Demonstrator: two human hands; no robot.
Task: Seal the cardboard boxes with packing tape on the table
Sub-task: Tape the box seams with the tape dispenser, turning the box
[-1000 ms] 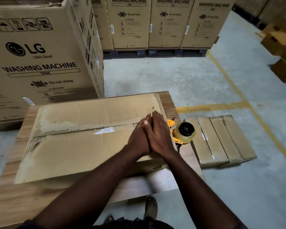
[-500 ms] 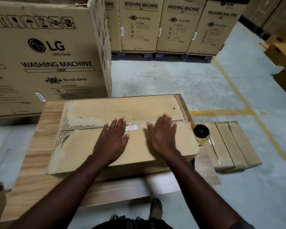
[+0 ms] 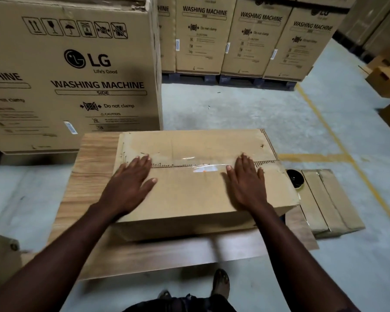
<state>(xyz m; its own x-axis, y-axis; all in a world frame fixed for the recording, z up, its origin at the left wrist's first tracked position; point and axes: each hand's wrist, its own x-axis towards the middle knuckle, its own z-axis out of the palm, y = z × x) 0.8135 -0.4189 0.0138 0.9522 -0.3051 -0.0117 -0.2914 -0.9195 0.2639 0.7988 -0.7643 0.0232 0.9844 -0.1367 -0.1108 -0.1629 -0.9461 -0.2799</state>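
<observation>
Cardboard box lies lengthwise, left to right, on the wooden tabletop. Its taped seam runs under the fingertips. Left hand and right hand press flat, fingers straight, gripping nothing. Tape roll sits nearer the right hand. Washing-machine cartons stand on the concrete floor.

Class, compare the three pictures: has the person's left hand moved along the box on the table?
Yes. The left hand has slid leftward along the taped seam of the cardboard box, away from the right hand.
</observation>
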